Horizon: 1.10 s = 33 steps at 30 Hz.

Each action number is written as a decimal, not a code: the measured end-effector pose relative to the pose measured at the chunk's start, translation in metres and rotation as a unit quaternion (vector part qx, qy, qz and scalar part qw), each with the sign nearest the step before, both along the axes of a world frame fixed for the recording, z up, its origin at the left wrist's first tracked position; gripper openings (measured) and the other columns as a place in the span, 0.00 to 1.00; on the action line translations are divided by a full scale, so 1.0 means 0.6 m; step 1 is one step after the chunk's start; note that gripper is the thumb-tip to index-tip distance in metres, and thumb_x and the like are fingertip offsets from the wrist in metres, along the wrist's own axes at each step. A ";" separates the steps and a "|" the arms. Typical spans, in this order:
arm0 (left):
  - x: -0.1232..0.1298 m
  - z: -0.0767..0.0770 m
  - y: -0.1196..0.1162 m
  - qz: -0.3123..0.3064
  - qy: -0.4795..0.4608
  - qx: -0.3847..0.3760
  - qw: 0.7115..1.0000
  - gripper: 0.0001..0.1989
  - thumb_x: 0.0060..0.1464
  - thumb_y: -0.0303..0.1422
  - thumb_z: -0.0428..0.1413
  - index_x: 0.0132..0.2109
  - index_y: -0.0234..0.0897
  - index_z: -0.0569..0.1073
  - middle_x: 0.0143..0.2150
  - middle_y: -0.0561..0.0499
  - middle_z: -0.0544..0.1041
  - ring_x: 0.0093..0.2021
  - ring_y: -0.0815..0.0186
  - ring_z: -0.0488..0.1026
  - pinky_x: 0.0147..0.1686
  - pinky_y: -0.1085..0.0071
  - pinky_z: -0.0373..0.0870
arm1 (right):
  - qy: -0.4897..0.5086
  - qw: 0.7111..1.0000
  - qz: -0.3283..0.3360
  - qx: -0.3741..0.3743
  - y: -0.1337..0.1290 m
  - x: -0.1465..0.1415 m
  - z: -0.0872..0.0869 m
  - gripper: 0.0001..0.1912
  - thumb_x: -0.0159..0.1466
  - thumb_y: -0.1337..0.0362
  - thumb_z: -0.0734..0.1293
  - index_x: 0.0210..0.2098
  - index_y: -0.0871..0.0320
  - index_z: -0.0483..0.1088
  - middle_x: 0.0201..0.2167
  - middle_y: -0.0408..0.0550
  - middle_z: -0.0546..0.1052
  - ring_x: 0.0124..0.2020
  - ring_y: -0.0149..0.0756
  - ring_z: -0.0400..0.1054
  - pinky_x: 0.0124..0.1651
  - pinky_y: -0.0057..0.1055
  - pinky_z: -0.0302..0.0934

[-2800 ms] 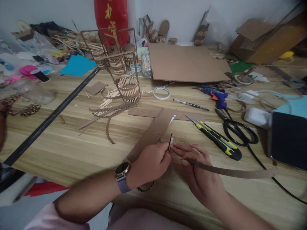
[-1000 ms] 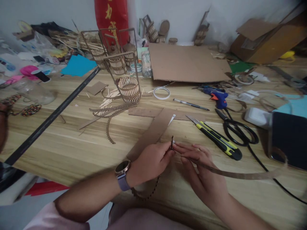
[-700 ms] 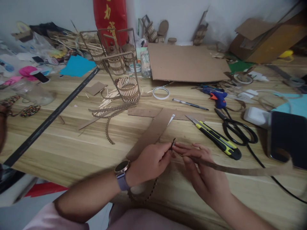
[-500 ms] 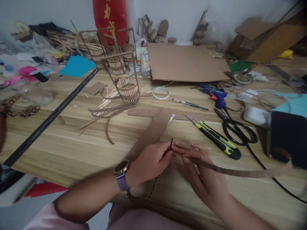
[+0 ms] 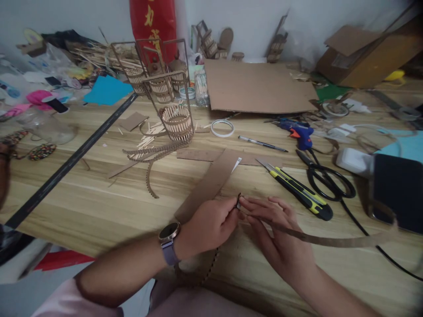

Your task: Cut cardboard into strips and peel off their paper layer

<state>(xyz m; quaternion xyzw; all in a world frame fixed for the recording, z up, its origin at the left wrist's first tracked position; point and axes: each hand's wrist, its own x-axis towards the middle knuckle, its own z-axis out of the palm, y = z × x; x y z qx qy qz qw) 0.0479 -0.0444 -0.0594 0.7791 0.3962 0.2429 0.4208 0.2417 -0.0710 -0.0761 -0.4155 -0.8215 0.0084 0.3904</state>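
Observation:
A long, narrow cardboard strip (image 5: pixel 337 241) runs between my two hands over the near edge of the table. My left hand (image 5: pixel 211 222), with a watch (image 5: pixel 169 231) on the wrist, pinches it, and a small dark tip pokes out above the fingertips. Below that hand hangs a curled, ridged length of strip. The fingers of my right hand (image 5: pixel 280 233) close on the same strip right beside the left fingertips, and its smooth free end curves off to the right. Under my left hand lies a wide cardboard piece (image 5: pixel 205 185).
A yellow-black utility knife (image 5: pixel 297 190), scissors (image 5: pixel 330 178), a blue glue gun (image 5: pixel 300 135) and a phone (image 5: pixel 396 189) lie to the right. Ahead stand a small slatted bucket (image 5: pixel 177 123), a tape roll (image 5: pixel 222 128) and a pen (image 5: pixel 262 144). At the far left, another person's hand (image 5: pixel 4 171) shows.
Both hands stay together on the strip, with only a slight shift of the fingers. The strip's free right end has dipped and swung a little to the left.

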 end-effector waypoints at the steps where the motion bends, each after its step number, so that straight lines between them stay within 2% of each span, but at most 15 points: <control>1: 0.000 0.000 0.000 0.001 -0.001 0.001 1.000 0.11 0.68 0.31 0.45 0.41 0.35 0.71 0.31 0.50 0.76 0.28 0.66 0.70 0.30 0.71 0.59 | -0.001 1.000 0.002 0.002 -0.001 0.000 0.000 0.08 0.73 0.68 0.62 0.50 0.52 0.68 0.47 0.47 0.84 0.48 0.39 0.79 0.58 0.44 0.60; 9: -0.003 0.003 0.005 0.005 0.006 -0.008 1.000 0.11 0.65 0.31 0.46 0.38 0.36 0.72 0.31 0.50 0.77 0.29 0.67 0.70 0.30 0.71 0.57 | 0.019 1.000 -0.004 -0.002 -0.002 0.000 0.001 0.07 0.73 0.67 0.61 0.50 0.53 0.67 0.44 0.46 0.85 0.46 0.39 0.80 0.57 0.43 0.62; 15: -0.001 0.003 0.005 0.011 0.005 -0.031 0.999 0.14 0.70 0.37 0.46 0.42 0.35 0.73 0.34 0.48 0.78 0.33 0.65 0.73 0.32 0.71 0.60 | 0.023 1.000 -0.010 -0.001 -0.003 -0.004 0.000 0.09 0.73 0.67 0.60 0.51 0.52 0.66 0.45 0.47 0.85 0.48 0.40 0.80 0.57 0.44 0.62; 20: 0.000 0.000 0.005 0.012 0.019 -0.017 1.000 0.12 0.69 0.32 0.46 0.38 0.36 0.70 0.30 0.51 0.75 0.29 0.66 0.71 0.30 0.72 0.57 | 0.007 1.000 -0.006 0.004 -0.003 -0.005 0.005 0.08 0.74 0.67 0.60 0.51 0.52 0.66 0.42 0.45 0.85 0.48 0.39 0.80 0.57 0.43 0.61; 26: -0.002 0.000 0.006 0.012 0.019 -0.018 1.000 0.10 0.66 0.30 0.47 0.34 0.38 0.67 0.28 0.52 0.73 0.28 0.68 0.69 0.29 0.72 0.55 | 0.036 0.999 -0.005 -0.016 -0.004 -0.003 0.004 0.11 0.73 0.68 0.59 0.53 0.53 0.66 0.42 0.45 0.85 0.48 0.38 0.80 0.58 0.42 0.60; 31: -0.002 0.003 0.010 0.023 0.015 -0.046 0.999 0.13 0.69 0.38 0.48 0.36 0.38 0.69 0.30 0.53 0.75 0.30 0.67 0.70 0.30 0.72 0.56 | 0.018 1.000 -0.010 -0.007 -0.005 -0.008 0.004 0.12 0.74 0.68 0.58 0.53 0.55 0.67 0.45 0.48 0.84 0.50 0.39 0.79 0.59 0.42 0.59; 33: -0.001 0.003 0.010 0.031 0.031 -0.040 0.998 0.14 0.70 0.39 0.48 0.36 0.38 0.69 0.30 0.52 0.75 0.30 0.67 0.70 0.30 0.72 0.56 | 0.020 1.000 -0.009 -0.009 -0.007 -0.009 0.003 0.12 0.73 0.69 0.58 0.54 0.54 0.66 0.45 0.48 0.84 0.50 0.39 0.79 0.59 0.42 0.60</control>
